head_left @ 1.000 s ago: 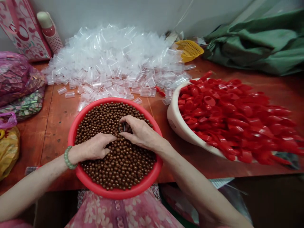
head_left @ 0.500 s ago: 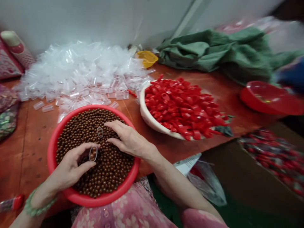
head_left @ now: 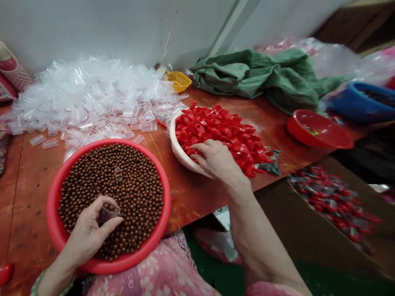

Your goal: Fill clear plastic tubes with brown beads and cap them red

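Note:
My left hand (head_left: 94, 228) is closed around a small clear plastic tube (head_left: 108, 211), its mouth tilted up, with brown balls inside. It hovers over a red basin (head_left: 166, 205) full of shiny brown balls (head_left: 142, 197). A second clear tube (head_left: 118, 174) sits sunk among the balls, only its oval rim showing. My right hand (head_left: 216, 160) reaches over the near edge of a white bowl (head_left: 180, 152) heaped with red plastic caps (head_left: 222, 127). Its thumb and fingers are apart at the caps, and I see nothing between them.
A large pile of clear tubes (head_left: 101, 94) lies behind the basin, beside a yellow basket (head_left: 179, 81). Green cloth (head_left: 262, 74), a red bowl (head_left: 317, 129) and a blue basin (head_left: 364, 102) are at the right. Below the table edge, a cardboard box (head_left: 277, 218) holds red-capped tubes (head_left: 330, 201).
My right hand has moved from above the brown balls to the red caps in the white bowl. My left hand keeps its tube, now tilted more upright. The view has swung right.

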Demonstrator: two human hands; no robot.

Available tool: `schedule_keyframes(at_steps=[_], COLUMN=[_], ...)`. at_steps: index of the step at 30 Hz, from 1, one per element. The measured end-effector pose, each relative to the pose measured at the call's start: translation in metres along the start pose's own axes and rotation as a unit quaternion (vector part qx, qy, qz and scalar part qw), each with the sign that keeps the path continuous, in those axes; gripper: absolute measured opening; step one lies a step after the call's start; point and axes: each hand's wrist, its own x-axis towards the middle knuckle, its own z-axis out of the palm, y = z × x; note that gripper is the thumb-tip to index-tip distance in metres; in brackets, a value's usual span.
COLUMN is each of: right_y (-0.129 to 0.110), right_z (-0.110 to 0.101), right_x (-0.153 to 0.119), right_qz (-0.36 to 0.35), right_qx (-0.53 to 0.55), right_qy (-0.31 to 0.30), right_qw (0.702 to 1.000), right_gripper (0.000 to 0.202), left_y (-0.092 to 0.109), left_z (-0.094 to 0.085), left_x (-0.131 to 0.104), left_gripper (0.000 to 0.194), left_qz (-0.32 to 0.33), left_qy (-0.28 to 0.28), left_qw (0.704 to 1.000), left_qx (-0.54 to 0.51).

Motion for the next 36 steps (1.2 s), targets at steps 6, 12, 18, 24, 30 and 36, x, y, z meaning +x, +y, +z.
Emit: schedule_keyframes(at_steps=[6, 12, 18, 24, 30, 36], right_y=[-0.005, -0.003, -0.018, -0.116, -0.188, -0.194], right_z=[0.018, 0.027, -0.008, -0.032, -0.012, -0.003], right_x=[0.007, -0.002, -0.009, -0.027, -0.022, -0.020], right_qz=[-0.051, -0.066, 0.056, 0.086, -0.087, -0.100], right_qx=[-0.054, -0.062, 0.024, 0.541, 0.663, 0.651], right_qy=[0.035, 0.066, 0.137, 0.070, -0.162, -0.171], right_qw=[0.997, 0.994, 0.989, 0.834, 0.726, 0.733], right_gripper=[0.010, 0.009, 0.012, 0.014, 0.014, 0.017], left_y=[0.008, -0.004, -0.010, -0.012, -0.012, -0.009], left_z=[0.002, 0.004, 0.003, 0.004, 0.005, 0.001], left_x=[0.006, 0.005, 0.003, 0.004, 0.001, -0.002], left_gripper=[0.022, 0.040, 0.039, 0.035, 0.038, 0.046], left_qz=[-0.053, -0.073, -0.063, -0.048, -0.051, -0.082], left_qy=[0.011, 0.015, -0.002, 0.020, 0.092, 0.075], left_qw=[0.985, 0.915, 0.889, 0.888, 0.869, 0.842], left_qx=[-0.165, -0.397, -0.453, -0.458, -0.483, -0.527])
